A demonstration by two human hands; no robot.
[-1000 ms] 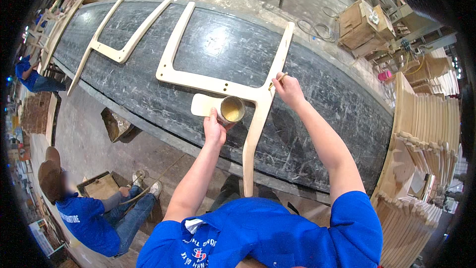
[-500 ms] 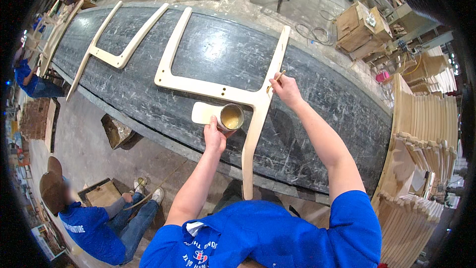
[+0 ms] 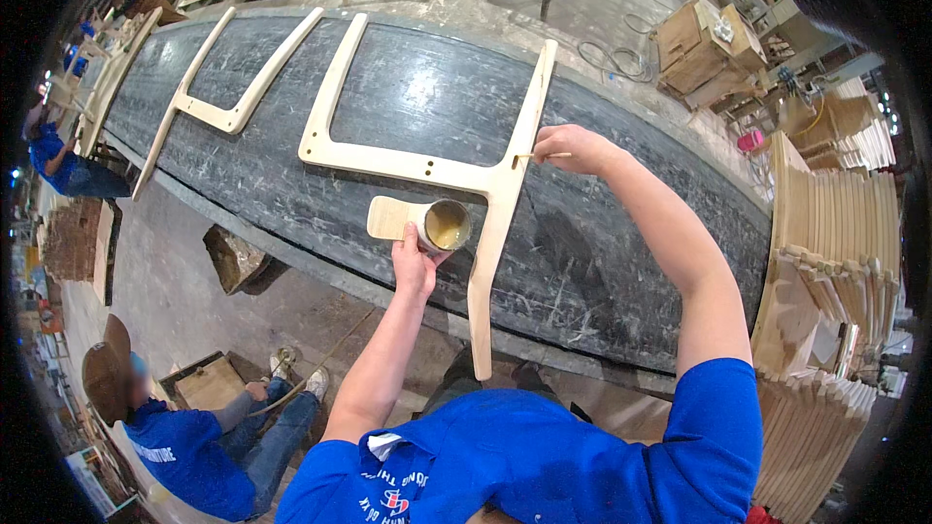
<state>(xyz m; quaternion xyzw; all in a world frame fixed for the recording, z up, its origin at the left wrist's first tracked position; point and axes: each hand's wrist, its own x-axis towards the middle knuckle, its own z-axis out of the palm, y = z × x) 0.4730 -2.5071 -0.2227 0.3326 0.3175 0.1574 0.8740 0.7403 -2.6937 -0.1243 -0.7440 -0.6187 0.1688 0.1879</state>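
A pale wooden h-shaped frame [image 3: 502, 192] lies on the dark scuffed table [image 3: 621, 243], long leg slanting away from the blue-shirted person, slightly right. The right hand [image 3: 575, 149] pinches a tan stick [image 3: 556, 155] at its slot [image 3: 515, 162], seemingly mid-job; the left hand [image 3: 415, 270] grasps an open round can [image 3: 449, 205]. Leftward, a similar frame [image 3: 231, 120] lies unattended.
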